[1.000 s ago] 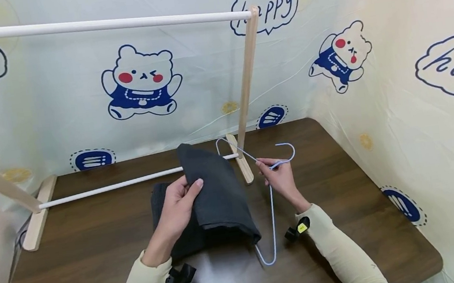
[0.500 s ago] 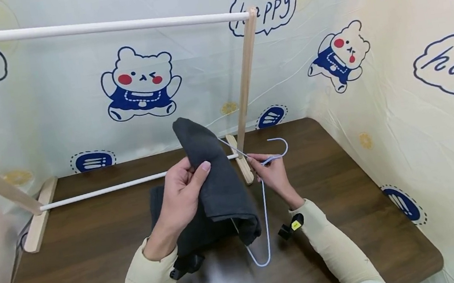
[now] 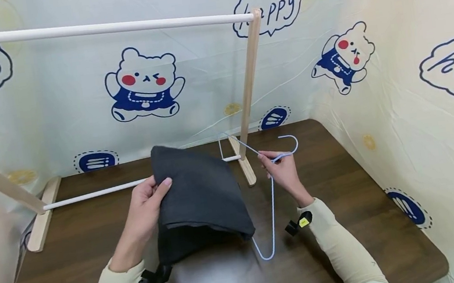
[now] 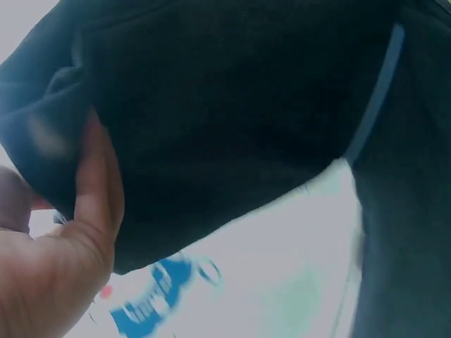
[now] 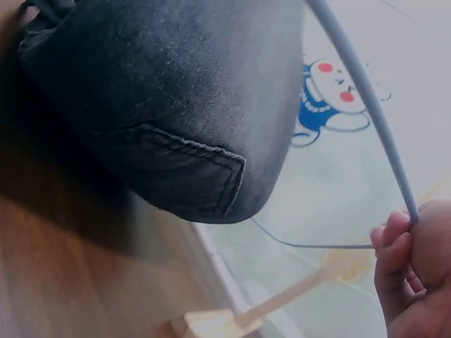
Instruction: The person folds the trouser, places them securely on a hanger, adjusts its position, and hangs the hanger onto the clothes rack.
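Dark grey trousers [image 3: 198, 188] hang folded over the bar of a light blue wire clothes hanger [image 3: 272, 217]. My left hand [image 3: 143, 207] pinches the left edge of the cloth, thumb on top. In the left wrist view the fingers [image 4: 99, 176] lie against the fabric, and a piece of the hanger [image 4: 377, 91] shows under the fold. My right hand [image 3: 282, 170] grips the hanger just below its hook, which points up and right. A stitched pocket-like patch [image 5: 194, 169] shows on the cloth in the right wrist view. The cloth hides most of the hanger's bar.
Behind the hands stands a rack with a white top rail [image 3: 108, 28], a wooden post [image 3: 250, 81], a low white bar [image 3: 96, 193] and wooden feet [image 3: 43, 218]. It stands on a dark wooden table [image 3: 349, 221]. A printed curtain [image 3: 210, 77] surrounds the back and sides.
My left hand first lifted the cloth's edge up and right, then drew it left and down, spreading the trousers wider over the hanger. My right hand keeps its grip, shifting slightly left and back.
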The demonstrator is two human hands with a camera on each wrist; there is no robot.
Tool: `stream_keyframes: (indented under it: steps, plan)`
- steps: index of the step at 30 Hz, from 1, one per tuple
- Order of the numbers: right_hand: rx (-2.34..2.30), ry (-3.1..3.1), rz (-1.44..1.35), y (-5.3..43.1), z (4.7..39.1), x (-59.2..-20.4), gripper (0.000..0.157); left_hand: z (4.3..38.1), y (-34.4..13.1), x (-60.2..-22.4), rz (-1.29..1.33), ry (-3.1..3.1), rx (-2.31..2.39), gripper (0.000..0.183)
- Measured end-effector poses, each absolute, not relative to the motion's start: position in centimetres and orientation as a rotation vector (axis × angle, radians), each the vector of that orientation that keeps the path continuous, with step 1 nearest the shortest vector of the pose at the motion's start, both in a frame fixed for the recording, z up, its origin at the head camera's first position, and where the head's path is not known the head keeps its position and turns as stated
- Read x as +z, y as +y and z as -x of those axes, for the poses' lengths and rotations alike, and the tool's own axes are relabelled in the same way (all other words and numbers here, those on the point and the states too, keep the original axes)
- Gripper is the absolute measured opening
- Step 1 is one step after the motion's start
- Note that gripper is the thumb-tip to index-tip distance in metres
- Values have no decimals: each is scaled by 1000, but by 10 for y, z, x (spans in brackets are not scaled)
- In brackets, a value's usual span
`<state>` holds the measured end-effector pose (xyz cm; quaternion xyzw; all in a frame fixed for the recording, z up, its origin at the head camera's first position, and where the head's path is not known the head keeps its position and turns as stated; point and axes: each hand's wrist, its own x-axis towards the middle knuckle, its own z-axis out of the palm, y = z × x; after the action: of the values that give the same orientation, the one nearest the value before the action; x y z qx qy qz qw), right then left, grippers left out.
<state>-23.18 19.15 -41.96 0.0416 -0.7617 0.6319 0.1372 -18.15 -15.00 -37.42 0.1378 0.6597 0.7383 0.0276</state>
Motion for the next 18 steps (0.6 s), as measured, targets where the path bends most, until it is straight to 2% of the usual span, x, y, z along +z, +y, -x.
stream_keyframes:
  steps: [7,12,18]
  plan:
    - [1768,-2249,-129,200,231,-433,21,194,-190,-424,-174,2209,1920,50]
    - [1766,-2255,-138,200,233,-437,20,192,-207,-458,-101,2300,1755,48]
    - [1767,-2249,-166,195,234,-438,20,193,-209,-482,-71,2575,1419,36]
